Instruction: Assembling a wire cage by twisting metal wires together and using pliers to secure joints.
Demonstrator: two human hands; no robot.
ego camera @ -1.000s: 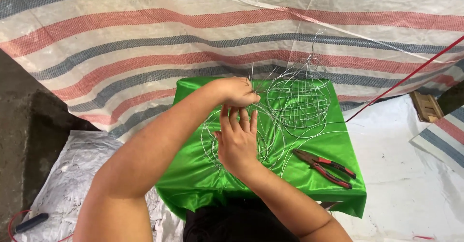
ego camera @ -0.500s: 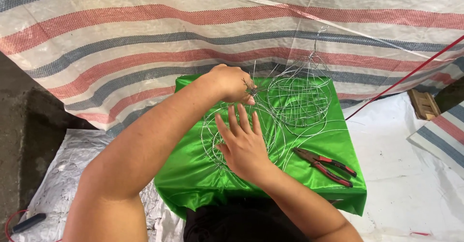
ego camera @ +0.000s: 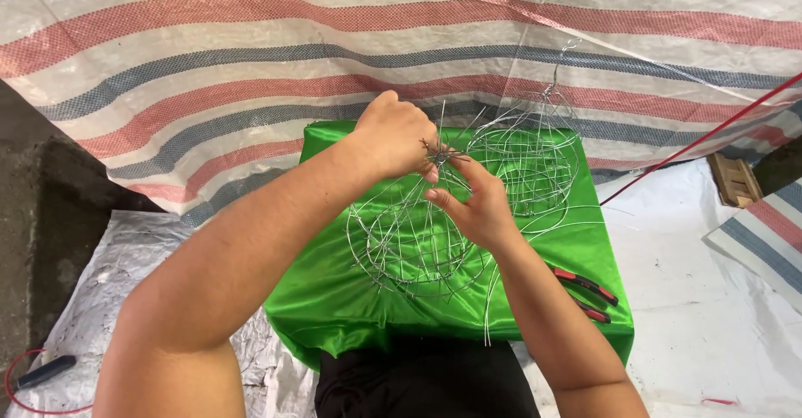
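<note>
A round basket frame of thin silver wire [ego camera: 409, 247] rests on a shiny green cloth [ego camera: 334, 293] in front of me. My left hand [ego camera: 393, 138] is closed on the twisted knot where the frame's wires meet at the top. Just below it, my right hand [ego camera: 472, 205] pinches loose wire ends between thumb and fingers. A second wire basket frame [ego camera: 526, 155] stands upright behind the first one.
Red-handled pliers [ego camera: 585, 293] lie on the cloth's right side. A striped red, blue and white tarp [ego camera: 209, 59] hangs behind. A red cord [ego camera: 702, 138] runs diagonally at right. White sheeting [ego camera: 710, 318] covers the ground, and a dark tool [ego camera: 42, 372] lies at the lower left.
My right hand lifted off the wire frame, where it lay flat with spread fingers, and now pinches wires near the knot. My left hand stays at the top of the frame.
</note>
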